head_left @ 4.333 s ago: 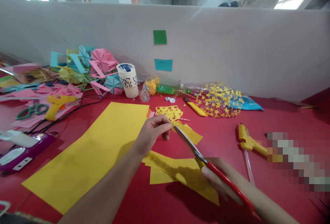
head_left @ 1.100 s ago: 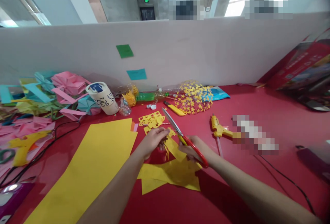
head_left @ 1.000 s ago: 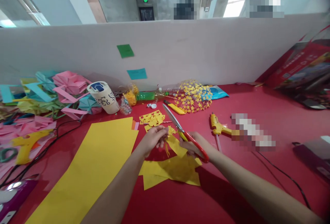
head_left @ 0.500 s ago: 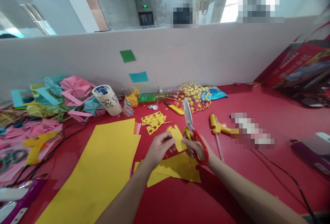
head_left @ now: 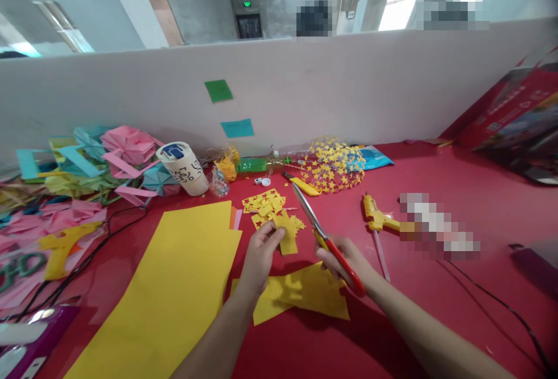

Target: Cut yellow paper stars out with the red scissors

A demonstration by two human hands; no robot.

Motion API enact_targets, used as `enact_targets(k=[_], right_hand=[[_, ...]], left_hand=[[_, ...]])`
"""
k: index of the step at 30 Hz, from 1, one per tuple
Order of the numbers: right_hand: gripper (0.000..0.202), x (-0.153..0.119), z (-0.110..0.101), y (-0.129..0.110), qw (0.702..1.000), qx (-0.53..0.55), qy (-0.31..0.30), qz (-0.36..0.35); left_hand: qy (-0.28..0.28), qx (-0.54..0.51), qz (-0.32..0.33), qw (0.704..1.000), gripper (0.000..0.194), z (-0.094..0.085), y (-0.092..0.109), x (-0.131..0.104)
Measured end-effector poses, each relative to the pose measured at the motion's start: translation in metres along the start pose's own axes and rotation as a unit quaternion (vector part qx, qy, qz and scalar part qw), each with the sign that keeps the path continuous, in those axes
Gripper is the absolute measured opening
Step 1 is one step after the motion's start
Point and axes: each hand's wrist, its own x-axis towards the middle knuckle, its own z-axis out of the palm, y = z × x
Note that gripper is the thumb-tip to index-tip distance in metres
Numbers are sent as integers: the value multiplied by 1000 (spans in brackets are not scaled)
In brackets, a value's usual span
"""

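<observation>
Between the thumb and fingers of my left hand point(head_left: 264, 251) is a small piece of yellow paper point(head_left: 288, 243). My right hand point(head_left: 342, 260) grips scissors point(head_left: 316, 225) with red and yellow handles; the blades point up and to the left and look closed. Just beyond the held paper lie yellow paper scraps point(head_left: 261, 200) with star-shaped holes, and small yellow stars point(head_left: 299, 223). Larger yellow paper pieces point(head_left: 305, 292) rest on the red table under my hands.
Large yellow sheets point(head_left: 174, 280) lie left. A yellow cutter point(head_left: 305, 186), a green bottle point(head_left: 257, 164) and a star-covered clear bundle point(head_left: 333, 167) are at the back. A glue gun point(head_left: 383, 219) lies right, folded paper shapes point(head_left: 126, 146) and a white cup point(head_left: 183, 170) left.
My hands have moved apart. The left one shifted slightly left with the paper, and the scissors have come away from it and tilted left. Small stars now show beyond the paper.
</observation>
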Motion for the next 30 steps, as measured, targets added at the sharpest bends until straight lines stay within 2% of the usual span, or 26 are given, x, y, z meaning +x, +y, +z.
enact_targets(k=[6,14,17,24,30], right_hand=[[34,-5,-16,-6,992,-85,-81,-35],[31,-11,-16,-11,973,-193,-123,14],[30,-11,-15,-13,967,-211,-141,11],[32,-9,-10,-3,969,-170,-180,0],[36,-9,-8,3,975,-105,-195,15]], left_hand=[[28,10,26,999,25,-3,27,3],[63,9,48,997,22,-5,22,-5],[71,16,51,996,21,-7,23,-8],[46,76,15,996,19,-6,23,-9],[37,67,8,997,23,-9,21,-6]])
